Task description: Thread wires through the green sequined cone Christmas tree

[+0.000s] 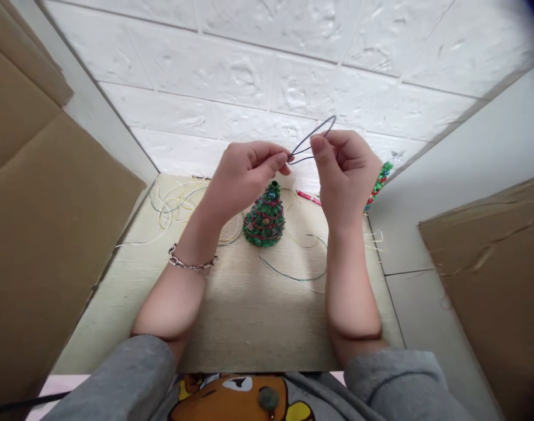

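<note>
1. Two grey sleeves [131, 374] entered at the near edge, and the forearms above them stretched over a woven mat [253, 321], with a chain bracelet [192, 261] on the left wrist.
2. Green wires [293, 279] lay loose on the mat near a beaded wire Christmas tree [265, 219], which stood upright, apart from both hands.
3. Above the tree, the left hand [243, 181] had its thumb and forefinger clamped on the joined ends of a dark wire loop [314, 138]. The right hand [346, 175] had its fingers closed on the loop, apparently holding it taut and raised clear of the tree.
4. Farther right lay a red pen [308, 197] and a green-and-red beaded strand [380, 184], before a white brick-textured wall panel [249, 76].
</note>
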`<action>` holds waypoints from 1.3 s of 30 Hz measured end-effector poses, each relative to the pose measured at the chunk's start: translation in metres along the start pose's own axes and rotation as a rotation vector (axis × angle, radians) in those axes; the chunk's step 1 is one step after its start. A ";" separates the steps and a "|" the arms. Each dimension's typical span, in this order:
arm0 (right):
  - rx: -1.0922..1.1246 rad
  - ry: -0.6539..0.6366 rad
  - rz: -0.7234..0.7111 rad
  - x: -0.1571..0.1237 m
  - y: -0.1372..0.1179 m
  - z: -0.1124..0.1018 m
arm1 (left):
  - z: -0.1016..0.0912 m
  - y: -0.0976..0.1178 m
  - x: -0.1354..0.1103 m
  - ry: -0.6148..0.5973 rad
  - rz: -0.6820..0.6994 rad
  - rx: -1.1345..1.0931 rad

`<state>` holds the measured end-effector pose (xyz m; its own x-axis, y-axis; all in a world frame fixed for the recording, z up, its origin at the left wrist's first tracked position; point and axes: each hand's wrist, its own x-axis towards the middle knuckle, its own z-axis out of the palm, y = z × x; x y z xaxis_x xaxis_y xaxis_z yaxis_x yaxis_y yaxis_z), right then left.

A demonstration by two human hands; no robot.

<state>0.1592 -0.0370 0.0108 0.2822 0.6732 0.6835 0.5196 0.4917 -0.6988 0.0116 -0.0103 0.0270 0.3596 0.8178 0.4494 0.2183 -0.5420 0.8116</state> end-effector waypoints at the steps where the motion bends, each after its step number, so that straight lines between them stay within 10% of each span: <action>1: 0.019 0.023 0.011 -0.001 0.000 0.001 | 0.000 0.002 -0.001 -0.006 0.009 -0.013; 25: 0.009 -0.175 0.051 -0.008 -0.008 0.005 | -0.006 0.011 -0.006 0.064 0.152 0.287; 39: 0.115 -0.012 -0.011 -0.010 -0.019 0.005 | 0.003 -0.007 0.002 0.065 0.028 -0.375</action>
<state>0.1423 -0.0508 0.0163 0.2669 0.6735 0.6893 0.4261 0.5591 -0.7113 0.0136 -0.0053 0.0209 0.3000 0.8205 0.4865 -0.1427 -0.4657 0.8734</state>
